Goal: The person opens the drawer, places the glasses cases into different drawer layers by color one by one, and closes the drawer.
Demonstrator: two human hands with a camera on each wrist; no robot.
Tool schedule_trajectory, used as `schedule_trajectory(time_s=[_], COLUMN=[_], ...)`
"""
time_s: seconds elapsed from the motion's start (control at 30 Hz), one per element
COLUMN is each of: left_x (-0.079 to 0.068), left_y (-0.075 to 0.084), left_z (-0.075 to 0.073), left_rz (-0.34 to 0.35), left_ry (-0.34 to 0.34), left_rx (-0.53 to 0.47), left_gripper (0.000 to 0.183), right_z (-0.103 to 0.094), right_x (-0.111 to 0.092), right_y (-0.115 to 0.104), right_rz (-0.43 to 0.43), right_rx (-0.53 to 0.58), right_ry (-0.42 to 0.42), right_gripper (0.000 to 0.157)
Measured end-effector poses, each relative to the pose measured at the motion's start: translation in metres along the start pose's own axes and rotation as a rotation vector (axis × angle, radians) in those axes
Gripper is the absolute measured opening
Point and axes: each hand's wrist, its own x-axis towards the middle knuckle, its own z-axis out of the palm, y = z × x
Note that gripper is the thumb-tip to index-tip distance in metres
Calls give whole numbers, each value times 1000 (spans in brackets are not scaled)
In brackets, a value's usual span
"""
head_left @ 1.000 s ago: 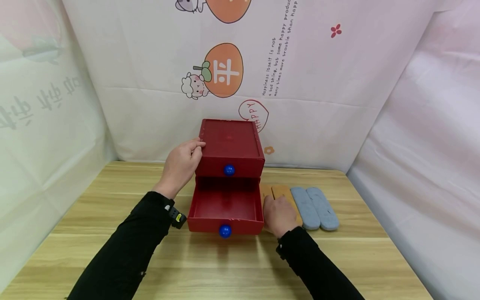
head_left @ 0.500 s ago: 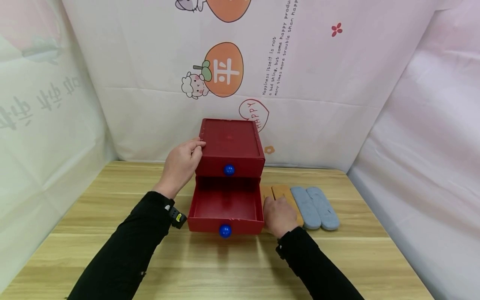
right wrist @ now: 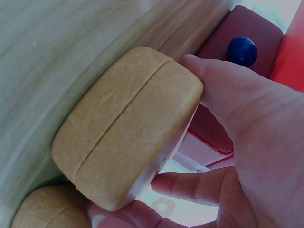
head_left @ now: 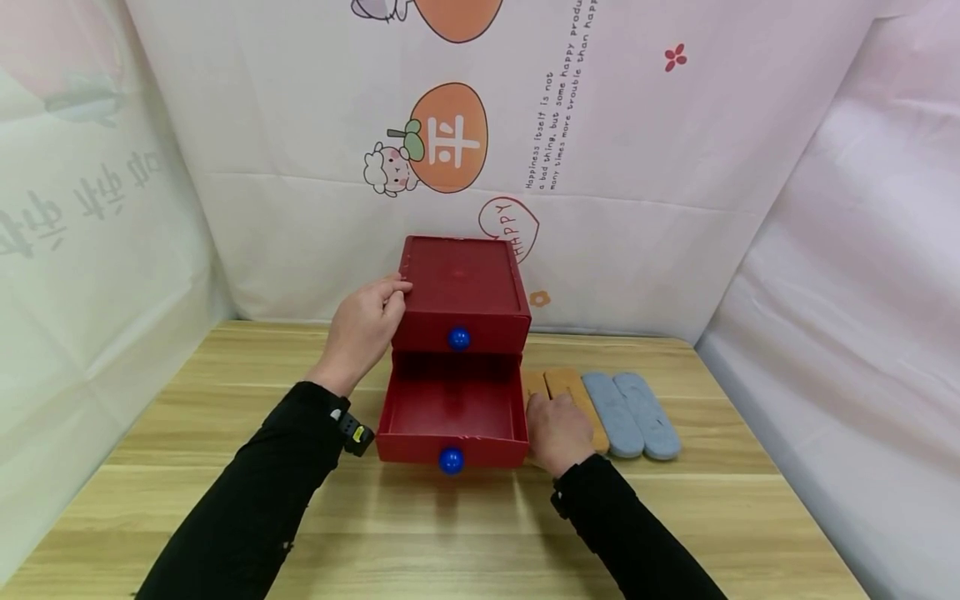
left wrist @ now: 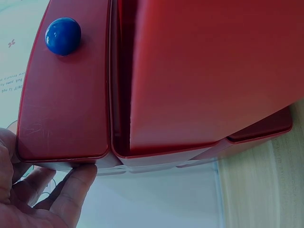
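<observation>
A red cabinet [head_left: 465, 275] with drawers stands at the back of the table. Its lower drawer [head_left: 453, 408] is pulled out, with bare red floor showing inside, while the upper one is closed; each has a blue ball knob. My left hand [head_left: 363, 329] holds the cabinet's upper left edge, fingertips over the rim of the top. Right of the open drawer, my right hand [head_left: 561, 429] grips a tan glasses case [right wrist: 128, 128] across its width, thumb on one side and fingers on the other. A second tan glasses case [head_left: 576, 396] lies beside it, partly covered by the hand.
Two blue-grey glasses cases [head_left: 613, 417] lie side by side to the right of the tan ones. White printed cloth [head_left: 315, 225] hangs behind the wooden table [head_left: 450, 542] and along both sides.
</observation>
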Motion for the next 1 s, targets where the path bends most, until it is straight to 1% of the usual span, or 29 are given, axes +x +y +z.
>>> schedule_trajectory(time_s=[0.07, 0.2, 0.43, 0.6, 0.67, 0.77, 0.9, 1.0], left_x=[0, 0, 0, 0, 1, 1, 1, 2], left_y=[0, 0, 0, 1, 1, 0, -1, -2], left_z=[0, 0, 1, 1, 2, 2, 2, 2], left_rz=[-1, -2, 8, 7, 9, 8, 4, 1], left_ry=[2, 6, 13, 12, 11, 10, 7, 7], left_rx=[1, 4, 7, 8, 11, 12, 12, 12], left_gripper=[45, 46, 46, 46, 46, 47, 47, 47], right_z=[1, 1, 2, -1, -3, -6, -9, -12], right_x=[0, 1, 2, 2, 2, 2, 2, 2], right_y=[0, 0, 2, 4, 5, 6, 7, 8], right_rz=[4, 14, 37, 49, 52, 52, 24, 7], right_rx=[5, 20, 45, 41, 35, 30, 10, 1], right_ry=[7, 11, -26, -56, -62, -62, -46, -41], right_gripper=[25, 22, 26, 34, 34, 27, 19, 18])
